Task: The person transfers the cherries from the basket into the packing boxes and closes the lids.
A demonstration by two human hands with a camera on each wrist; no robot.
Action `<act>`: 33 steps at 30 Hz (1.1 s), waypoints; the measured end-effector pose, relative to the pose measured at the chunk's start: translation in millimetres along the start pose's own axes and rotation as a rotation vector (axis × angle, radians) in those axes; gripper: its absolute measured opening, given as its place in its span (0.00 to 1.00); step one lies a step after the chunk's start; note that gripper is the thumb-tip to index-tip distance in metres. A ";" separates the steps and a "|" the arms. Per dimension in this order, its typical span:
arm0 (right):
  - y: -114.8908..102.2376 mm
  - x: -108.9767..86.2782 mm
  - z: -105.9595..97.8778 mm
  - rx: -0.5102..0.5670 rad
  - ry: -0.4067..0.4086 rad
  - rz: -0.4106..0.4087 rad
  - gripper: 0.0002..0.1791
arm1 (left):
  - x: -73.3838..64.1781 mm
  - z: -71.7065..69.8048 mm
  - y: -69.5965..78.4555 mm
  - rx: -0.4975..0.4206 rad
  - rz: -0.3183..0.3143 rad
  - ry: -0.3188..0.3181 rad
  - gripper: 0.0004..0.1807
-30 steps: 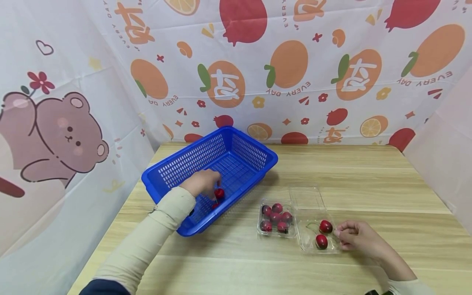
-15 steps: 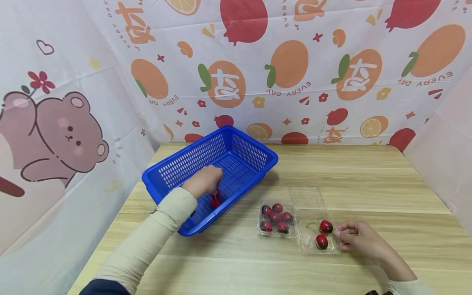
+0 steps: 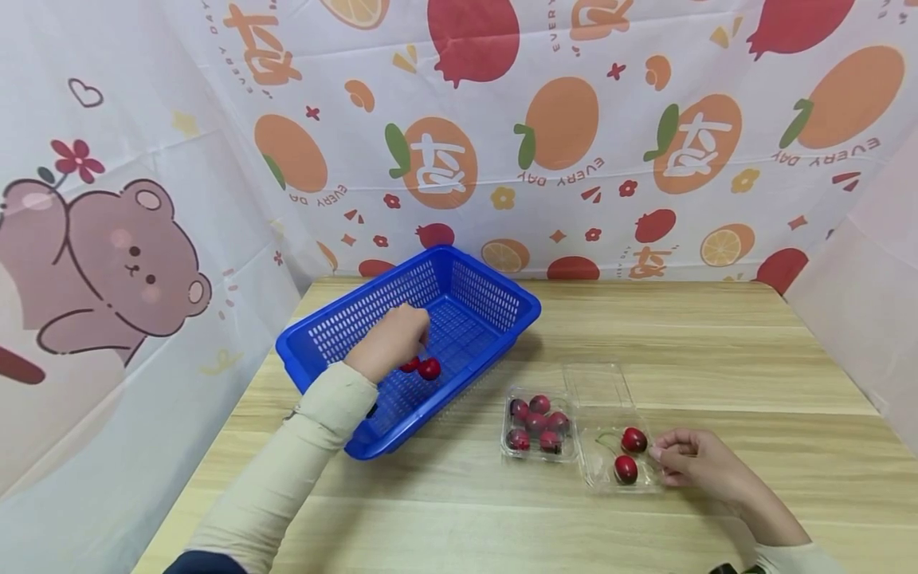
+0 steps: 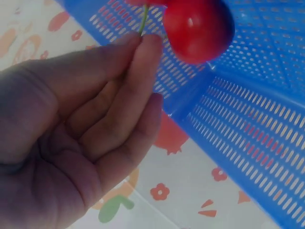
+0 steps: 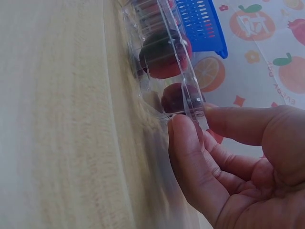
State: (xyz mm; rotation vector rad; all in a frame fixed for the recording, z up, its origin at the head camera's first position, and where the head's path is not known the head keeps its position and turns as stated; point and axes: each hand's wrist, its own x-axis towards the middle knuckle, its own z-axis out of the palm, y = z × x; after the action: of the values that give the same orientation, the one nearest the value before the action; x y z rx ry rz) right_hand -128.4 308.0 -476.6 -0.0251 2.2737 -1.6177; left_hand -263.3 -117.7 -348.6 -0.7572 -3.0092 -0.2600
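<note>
Over the blue basket (image 3: pixel 495 359), my left hand (image 3: pixel 390 339) pinches a thin green stem (image 4: pixel 144 20) between thumb and fingertips. Two red cherries show by its fingers; the nearer cherry (image 4: pixel 198 31) is large in the left wrist view, the other is cut off at the top edge. My right hand (image 3: pixel 706 470) pinches the edge of an opened clear plastic box (image 3: pixel 595 466) between thumb and forefinger. Inside that box lie two cherries, an upper cherry (image 3: pixel 634 440) and a lower cherry (image 3: pixel 625 469), with a stem curving left. Its transparent lid (image 3: pixel 595 385) is folded back away from me.
Left of the opened box stands another clear box (image 3: pixel 504 446), filled with several dark red cherries. Both boxes rest on the wooden table (image 3: pixel 753 367) to the right of the basket. A fruit-print cloth (image 3: pixel 488 159) hangs behind the table.
My left hand has risen slightly within the basket, and two cherries now show beside its fingers, higher than half a second ago. The right hand and the boxes stay in place.
</note>
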 end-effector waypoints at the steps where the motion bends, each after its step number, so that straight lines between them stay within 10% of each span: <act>1: 0.1 0.2 0.2 0.000 0.001 -0.001 0.20 | -1.2 -1.6 0.0 -0.009 -0.003 0.012 0.04; 33: -3.5 -1.1 0.6 -0.012 0.001 0.004 0.20 | -39.9 -25.0 38.3 -0.060 0.160 0.347 0.08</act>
State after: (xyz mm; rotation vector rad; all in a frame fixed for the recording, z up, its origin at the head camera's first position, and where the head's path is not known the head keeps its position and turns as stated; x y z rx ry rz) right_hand -127.8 306.5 -473.2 -0.0223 2.2827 -1.6029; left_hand -210.5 -107.3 -320.7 -0.8524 -2.6118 -0.4281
